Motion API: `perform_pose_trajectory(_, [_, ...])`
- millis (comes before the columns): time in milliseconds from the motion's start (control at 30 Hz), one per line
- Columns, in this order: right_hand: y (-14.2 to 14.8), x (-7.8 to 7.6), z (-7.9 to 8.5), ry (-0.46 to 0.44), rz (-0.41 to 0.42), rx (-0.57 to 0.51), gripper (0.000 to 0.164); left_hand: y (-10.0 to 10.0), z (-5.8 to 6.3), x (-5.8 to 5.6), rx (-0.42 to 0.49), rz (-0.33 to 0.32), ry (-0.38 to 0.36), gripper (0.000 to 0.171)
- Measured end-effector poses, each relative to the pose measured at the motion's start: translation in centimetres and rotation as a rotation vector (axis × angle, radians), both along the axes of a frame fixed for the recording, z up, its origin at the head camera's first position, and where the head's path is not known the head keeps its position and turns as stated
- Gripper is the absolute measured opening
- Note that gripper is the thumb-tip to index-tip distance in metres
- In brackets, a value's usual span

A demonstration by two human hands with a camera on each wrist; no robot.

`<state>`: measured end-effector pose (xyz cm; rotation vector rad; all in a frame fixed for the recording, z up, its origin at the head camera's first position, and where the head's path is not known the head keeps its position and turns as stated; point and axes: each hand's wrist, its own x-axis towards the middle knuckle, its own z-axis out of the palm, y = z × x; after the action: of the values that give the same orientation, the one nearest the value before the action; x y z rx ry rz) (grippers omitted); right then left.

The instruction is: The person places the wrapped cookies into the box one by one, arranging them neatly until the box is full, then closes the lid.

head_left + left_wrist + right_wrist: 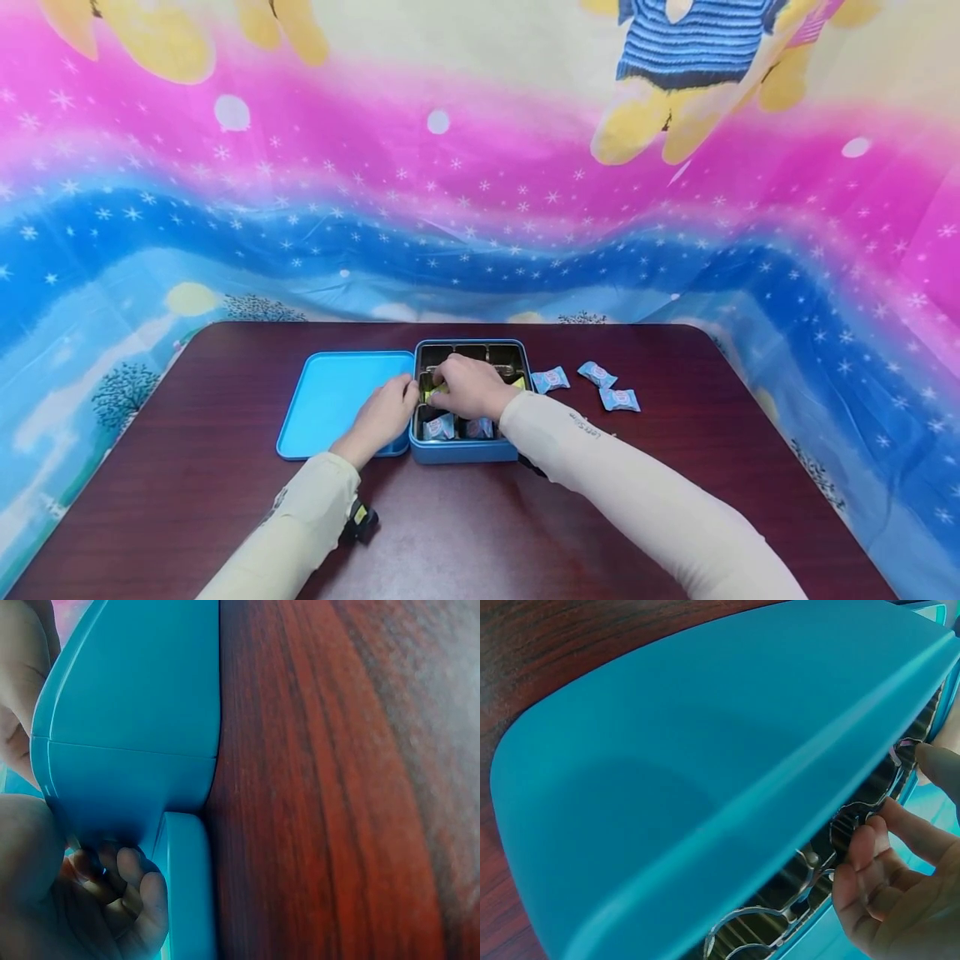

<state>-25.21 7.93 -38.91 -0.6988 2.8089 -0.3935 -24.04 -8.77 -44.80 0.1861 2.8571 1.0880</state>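
A blue box (465, 452) with dark gold compartments stands open on the table. My right hand (471, 386) reaches into its middle row from the right, with thumb and fingertips around a yellow-green wrapped candy (432, 393) in the left compartment; the hand partly hides it. Another yellow-green candy (519, 383) shows at the right of that row. Two blue-wrapped candies, a left one (438, 427) and a right one (479, 428), lie in the front row. My left hand (386, 411) holds the box's left side, its fingers (154, 904) curled against the wall.
The blue lid (341, 400) lies left of the box, partly under my left hand. Three blue-wrapped candies lie to the right: one beside the box (551, 380), one farther back (597, 374) and one in front of that (619, 400). A patterned cloth (480, 208) hangs behind the table.
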Motion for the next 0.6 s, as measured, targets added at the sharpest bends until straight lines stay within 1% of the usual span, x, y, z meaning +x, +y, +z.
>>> perform_pose_trajectory(333, [0.7,0.3,0.4,0.036,0.002,-0.035,0.036,0.0,-0.1,0.0,-0.005,-0.004,0.008,0.033])
perform_pose_trajectory(600, [1.7,0.3,0.7,0.07,-0.018,-0.062,0.033,0.1,-0.2,0.0,-0.023,-0.005,0.021,0.031])
